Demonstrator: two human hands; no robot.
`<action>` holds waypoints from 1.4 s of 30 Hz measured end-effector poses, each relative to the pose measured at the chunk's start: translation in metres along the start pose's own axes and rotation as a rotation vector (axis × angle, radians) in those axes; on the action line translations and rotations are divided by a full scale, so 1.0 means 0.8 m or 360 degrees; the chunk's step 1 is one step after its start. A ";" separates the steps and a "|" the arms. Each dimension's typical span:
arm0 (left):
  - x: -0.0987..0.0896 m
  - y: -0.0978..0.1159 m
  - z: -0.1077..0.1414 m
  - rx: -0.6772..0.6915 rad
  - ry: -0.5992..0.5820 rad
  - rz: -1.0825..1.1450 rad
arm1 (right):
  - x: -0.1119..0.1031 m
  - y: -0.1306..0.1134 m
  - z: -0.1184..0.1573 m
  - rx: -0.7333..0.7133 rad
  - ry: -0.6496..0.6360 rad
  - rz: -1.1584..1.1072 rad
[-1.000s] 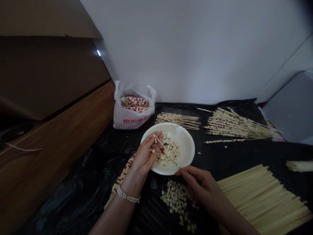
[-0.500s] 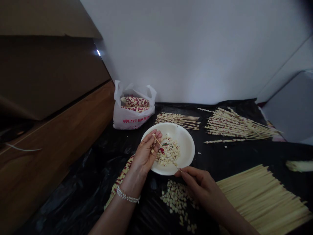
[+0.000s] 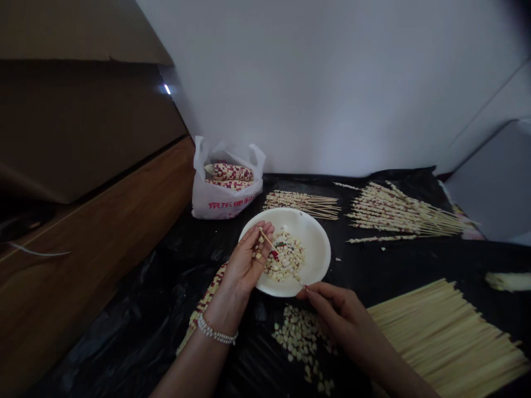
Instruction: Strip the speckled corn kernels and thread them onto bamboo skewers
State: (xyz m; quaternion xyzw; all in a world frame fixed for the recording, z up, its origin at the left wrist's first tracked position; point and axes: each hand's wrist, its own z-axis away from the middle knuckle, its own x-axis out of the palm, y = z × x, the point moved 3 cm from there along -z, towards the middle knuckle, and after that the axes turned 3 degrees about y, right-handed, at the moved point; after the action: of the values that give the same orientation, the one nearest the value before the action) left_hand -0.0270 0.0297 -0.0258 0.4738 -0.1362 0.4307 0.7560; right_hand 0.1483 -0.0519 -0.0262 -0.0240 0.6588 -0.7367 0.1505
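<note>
Over the left part of a white bowl (image 3: 319, 251), my left hand (image 3: 251, 257) is curled round a thin wooden skewer (image 3: 267, 237), with a few loose kernels in the palm. Pale and dark red corn kernels (image 3: 286, 260) lie in the bowl. At the bowl's near right rim, my right hand (image 3: 336, 309) pinches a small kernel (image 3: 306, 288) between thumb and forefinger. More kernels (image 3: 296, 334) are spread on the black sheet below the bowl. A speckled corn cob (image 3: 203, 304) lies partly hidden behind my left forearm.
A white plastic bag (image 3: 222, 202) with corn cobs stands behind the bowl. Kernel-covered skewers lie in a small pile (image 3: 290, 202) and a larger pile (image 3: 385, 213). Bare skewers (image 3: 448, 337) fill the right front, near a pale cob (image 3: 508, 281). A wooden board (image 3: 136, 204) runs along the left.
</note>
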 end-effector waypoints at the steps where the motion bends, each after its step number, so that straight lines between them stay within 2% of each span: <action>1: 0.001 0.001 0.000 -0.0008 0.0004 0.0014 | 0.000 0.000 0.001 -0.0002 -0.0007 -0.0002; 8: 0.003 0.004 0.002 -0.0055 0.0015 0.0089 | -0.001 0.002 0.002 -0.0001 -0.0023 0.0006; 21: -0.002 0.001 -0.002 0.0062 -0.0031 -0.0013 | -0.002 0.001 0.005 0.0106 -0.0039 0.0003; 25: -0.002 0.000 -0.001 0.0022 -0.0036 -0.0023 | -0.002 0.003 0.004 0.0116 -0.0055 -0.0019; 31: 0.001 -0.003 -0.001 -0.0261 -0.0029 0.0195 | 0.000 0.003 0.003 0.0139 -0.0069 -0.0077; 42: 0.002 -0.004 0.001 -0.0236 -0.0026 0.0121 | 0.000 -0.001 0.003 0.0146 -0.0066 -0.0098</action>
State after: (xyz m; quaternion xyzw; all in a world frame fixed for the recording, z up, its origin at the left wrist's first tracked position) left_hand -0.0231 0.0293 -0.0262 0.4143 -0.1918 0.4439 0.7710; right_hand 0.1491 -0.0543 -0.0252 -0.0525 0.6200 -0.7698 0.1423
